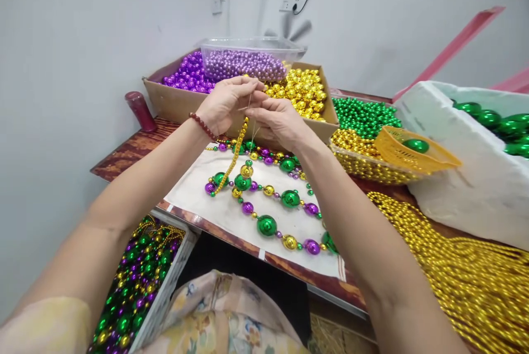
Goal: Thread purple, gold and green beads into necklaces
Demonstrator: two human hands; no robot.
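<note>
Both hands are raised close together over the table. My left hand [229, 102], with a red bead bracelet on its wrist, has its fingers pinched on a thin pale thread [249, 102]. My right hand [278, 121] pinches the same thread a little lower. A strand of small gold beads [237, 150] hangs from between the hands down to the cloth. Beneath them a bead necklace [266, 225] of large green and smaller purple and gold beads lies in a loop on a white cloth [190, 186]. Green and gold beads [247, 170] hang at the thread's lower part.
Behind stands a cardboard box [173, 98] of purple and gold beads, a clear tub [243, 62] on it. A yellow basket [417, 150], a white foam box [442, 178] and gold bead strands [463, 271] lie right. A crate [165, 288] of necklaces sits lower left, a dark red bottle [141, 112] above.
</note>
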